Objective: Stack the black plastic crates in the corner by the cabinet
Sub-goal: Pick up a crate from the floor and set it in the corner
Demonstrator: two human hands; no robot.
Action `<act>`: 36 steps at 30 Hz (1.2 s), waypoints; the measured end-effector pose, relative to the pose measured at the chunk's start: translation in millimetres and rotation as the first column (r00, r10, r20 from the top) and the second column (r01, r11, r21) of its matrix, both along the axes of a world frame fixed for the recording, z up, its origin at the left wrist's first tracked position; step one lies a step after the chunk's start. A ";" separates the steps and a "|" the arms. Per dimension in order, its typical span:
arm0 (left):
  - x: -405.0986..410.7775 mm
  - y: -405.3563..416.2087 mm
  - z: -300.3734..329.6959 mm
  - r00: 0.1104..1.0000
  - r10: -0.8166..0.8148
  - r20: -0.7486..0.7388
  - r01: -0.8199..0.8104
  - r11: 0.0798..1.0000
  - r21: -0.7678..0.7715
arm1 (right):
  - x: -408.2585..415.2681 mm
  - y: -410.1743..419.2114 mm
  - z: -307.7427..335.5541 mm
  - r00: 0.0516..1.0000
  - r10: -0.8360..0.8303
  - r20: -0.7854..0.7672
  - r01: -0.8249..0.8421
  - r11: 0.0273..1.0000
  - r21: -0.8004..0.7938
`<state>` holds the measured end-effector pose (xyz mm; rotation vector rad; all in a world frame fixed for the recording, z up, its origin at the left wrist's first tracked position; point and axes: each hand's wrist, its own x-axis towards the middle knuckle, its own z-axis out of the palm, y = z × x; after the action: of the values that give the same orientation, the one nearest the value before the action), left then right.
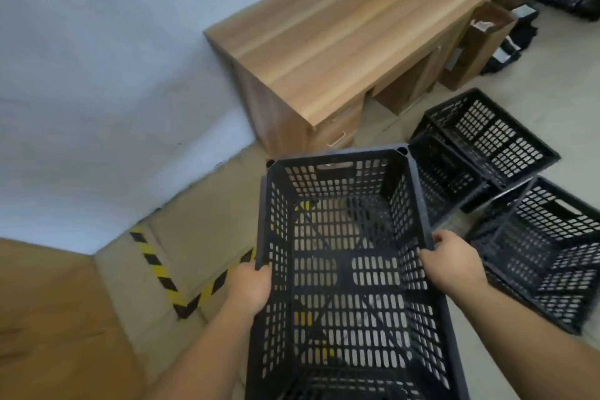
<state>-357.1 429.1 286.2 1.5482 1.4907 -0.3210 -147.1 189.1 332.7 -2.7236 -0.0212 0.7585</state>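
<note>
I hold a black perforated plastic crate (pixel 344 269) in front of me, open side up, above the floor. My left hand (pixel 250 289) grips its left rim and my right hand (pixel 451 263) grips its right rim. Two more black crates (pixel 487 136) lie nested and tilted on the floor to the right. Another black crate (pixel 552 253) rests on the floor at the far right. The wooden cabinet (pixel 341 42) stands against the wall beyond the held crate.
Yellow-and-black hazard tape (pixel 168 276) marks an L on the beige floor near the wall corner. A brown wooden surface (pixel 48 318) fills the lower left. A cardboard box (pixel 477 45) and dark items stand at the cabinet's right end.
</note>
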 end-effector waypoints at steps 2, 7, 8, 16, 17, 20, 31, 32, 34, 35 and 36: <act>-20.2 22.7 -1.5 0.998 0.062 -0.005 -0.062 0.998 -0.002 | -12.4 34.8 -5.2 0.999 0.033 -0.005 -0.033 0.999 -0.015; -65.4 77.2 -14.0 0.971 0.239 -0.021 -0.239 0.971 0.002 | -32.2 115.6 -23.5 0.990 0.139 -0.007 -0.139 0.990 0.004; -70.7 86.7 -13.5 0.964 0.266 -0.017 -0.266 0.964 0.010 | -34.1 130.6 -27.6 0.986 0.163 -0.020 -0.163 0.987 0.010; -104.0 161.2 -25.9 0.903 0.428 -0.047 -0.425 0.903 0.059 | -33.4 253.9 -59.0 0.931 0.357 -0.081 -0.356 0.934 0.022; -106.6 170.0 -28.7 0.896 0.441 -0.060 -0.436 0.897 0.072 | -32.6 268.8 -62.5 0.919 0.383 -0.092 -0.382 0.924 0.027; -114.8 197.2 -41.4 0.872 0.482 -0.087 -0.475 0.875 0.088 | -33.3 311.6 -74.3 0.892 0.434 -0.125 -0.432 0.901 0.039; -150.2 296.3 -116.3 0.799 0.597 -0.071 -0.598 0.801 0.003 | -47.3 460.8 -136.2 0.802 0.576 -0.156 -0.577 0.816 0.048; -153.6 305.8 -125.7 0.794 0.603 -0.075 -0.605 0.796 -0.005 | -49.9 472.6 -142.9 0.801 0.577 -0.160 -0.579 0.814 0.037; -159.8 325.1 -145.2 0.791 0.606 -0.082 -0.609 0.793 -0.022 | -54.3 495.7 -159.8 0.800 0.578 -0.159 -0.583 0.812 0.021; -163.3 334.3 -155.8 0.793 0.603 -0.086 -0.608 0.794 -0.031 | -56.3 506.8 -169.5 0.797 0.583 -0.159 -0.589 0.808 0.015; -165.9 342.6 -164.9 0.796 0.599 -0.087 -0.604 0.796 -0.038 | -57.2 516.6 -178.3 0.793 0.588 -0.159 -0.594 0.804 0.008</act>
<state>-523.0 771.8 121.3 0.9389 1.9202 -0.0429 -204.4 705.7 154.4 -2.6907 -0.8743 1.1386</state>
